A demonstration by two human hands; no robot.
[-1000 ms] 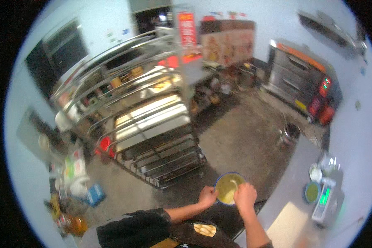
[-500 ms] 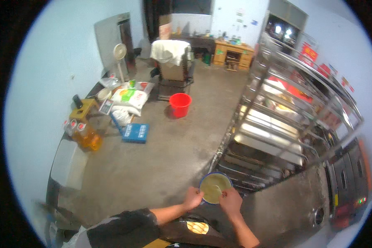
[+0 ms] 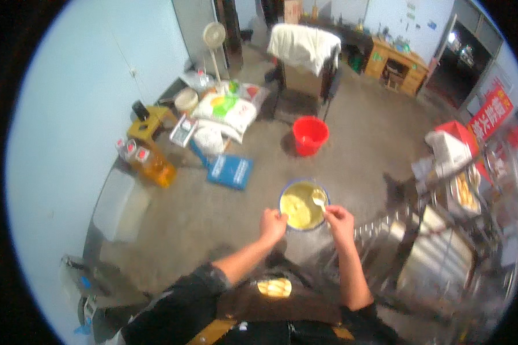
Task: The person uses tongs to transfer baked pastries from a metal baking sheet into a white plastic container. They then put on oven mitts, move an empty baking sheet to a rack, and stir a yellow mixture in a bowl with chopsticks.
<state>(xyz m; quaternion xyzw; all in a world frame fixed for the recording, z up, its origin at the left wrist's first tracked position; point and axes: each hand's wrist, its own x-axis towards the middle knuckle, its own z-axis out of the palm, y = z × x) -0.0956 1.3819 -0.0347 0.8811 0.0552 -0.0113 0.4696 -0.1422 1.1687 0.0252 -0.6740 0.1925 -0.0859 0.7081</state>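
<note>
In front of me is a round, blue-rimmed basin [image 3: 288, 185] with a thick pale-yellow mixture [image 3: 297, 211] inside. Its left side is gripped at the rim by my left hand [image 3: 272, 225], whose fingers are closed on the edge. My right hand [image 3: 341, 222] pinches the handle of a white spoon [image 3: 319, 201] at the basin's right side. The spoon's head is over or in the mixture; how deep it dips I cannot tell. An apron [image 3: 276, 307] with a light patterned patch shows below my arms.
Ahead on the floor stands a red bucket [image 3: 310, 136]. To the left lie a blue box [image 3: 231, 171], stuffed sacks [image 3: 225, 114] and bottles of amber oil [image 3: 156, 168]. A metal tray rack [image 3: 443, 253] is close on the right. A chair [image 3: 303, 80] draped with white cloth stands farther back.
My view has swung to the right, away from the wall on the left. Both hands and the basin sit higher in the picture, with the rack now lower and farther right.
</note>
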